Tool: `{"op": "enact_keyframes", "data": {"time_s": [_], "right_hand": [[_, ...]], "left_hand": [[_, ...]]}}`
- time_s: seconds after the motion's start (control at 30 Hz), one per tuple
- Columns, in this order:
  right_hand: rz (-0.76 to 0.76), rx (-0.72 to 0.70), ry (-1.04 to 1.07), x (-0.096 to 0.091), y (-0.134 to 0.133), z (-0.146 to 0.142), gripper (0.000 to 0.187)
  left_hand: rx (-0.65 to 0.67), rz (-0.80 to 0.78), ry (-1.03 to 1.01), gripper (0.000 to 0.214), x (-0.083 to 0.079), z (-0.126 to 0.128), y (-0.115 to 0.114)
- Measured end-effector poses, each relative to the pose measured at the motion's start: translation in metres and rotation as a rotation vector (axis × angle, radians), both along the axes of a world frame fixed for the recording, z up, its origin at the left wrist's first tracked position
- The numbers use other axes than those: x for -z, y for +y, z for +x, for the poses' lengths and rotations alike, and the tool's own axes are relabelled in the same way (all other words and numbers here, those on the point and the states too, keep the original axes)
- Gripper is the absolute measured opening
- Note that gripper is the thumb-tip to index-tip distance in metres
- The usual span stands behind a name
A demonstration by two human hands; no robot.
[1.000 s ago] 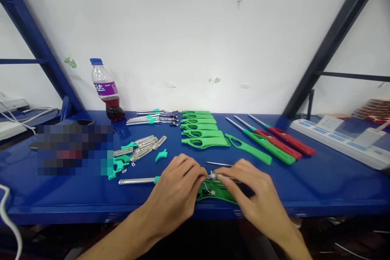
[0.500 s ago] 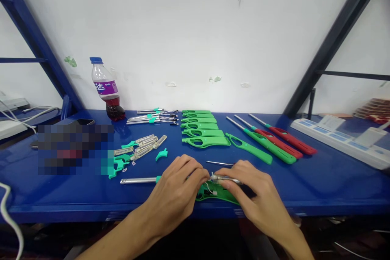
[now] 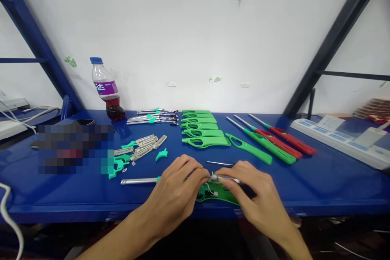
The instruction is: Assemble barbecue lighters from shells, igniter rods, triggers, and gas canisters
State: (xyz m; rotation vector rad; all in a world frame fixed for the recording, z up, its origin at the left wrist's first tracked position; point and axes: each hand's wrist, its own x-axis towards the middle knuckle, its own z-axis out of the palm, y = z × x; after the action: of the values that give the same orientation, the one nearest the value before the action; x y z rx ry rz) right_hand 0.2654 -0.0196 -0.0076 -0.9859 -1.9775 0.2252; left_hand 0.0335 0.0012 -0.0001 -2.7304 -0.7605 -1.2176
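My right hand [image 3: 254, 187] pinches a clear fuel tank [image 3: 219, 177] between thumb and fingers, lying nearly level. My left hand [image 3: 183, 187] is closed at the tank's left tip, its thumb and fingertips together; what they grip there is too small to make out. Beneath both hands lies an open green lighter shell [image 3: 224, 196] with a white wire [image 3: 209, 188] inside. A silver lighter tube [image 3: 138, 181] sticks out to the left from under my left hand. Behind my right hand lies a thin screwdriver-like metal rod [image 3: 219, 163], its right end hidden.
Several clear tanks [image 3: 146, 148] and teal triggers [image 3: 119, 164] lie left. Behind are silver tubes with wires [image 3: 143, 121] and stacked green shells [image 3: 202, 133]. Red and green lighters [image 3: 277, 142], a power strip [image 3: 341, 142] stand right. A drink bottle [image 3: 106, 89] stands back left.
The clear tank in my right hand has turned or tilted very slightly. Both hands stay in nearly the same place, and the other things have not moved.
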Motion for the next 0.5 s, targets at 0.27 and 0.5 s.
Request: {"op": "enact_keyframes", "data": {"time_s": [0.27, 0.5], "right_hand": [[-0.033, 0.042, 0.024, -0.0026, -0.0001, -0.0024, 0.023], [-0.079, 0.037, 0.020, -0.0022, -0.0012, -0.0012, 0.022]], "left_hand": [[0.005, -0.024, -0.013, 0.007, -0.0045, 0.0036, -0.0026], [0.012, -0.055, -0.011, 0.008, -0.0048, 0.0038, -0.0022]]}}
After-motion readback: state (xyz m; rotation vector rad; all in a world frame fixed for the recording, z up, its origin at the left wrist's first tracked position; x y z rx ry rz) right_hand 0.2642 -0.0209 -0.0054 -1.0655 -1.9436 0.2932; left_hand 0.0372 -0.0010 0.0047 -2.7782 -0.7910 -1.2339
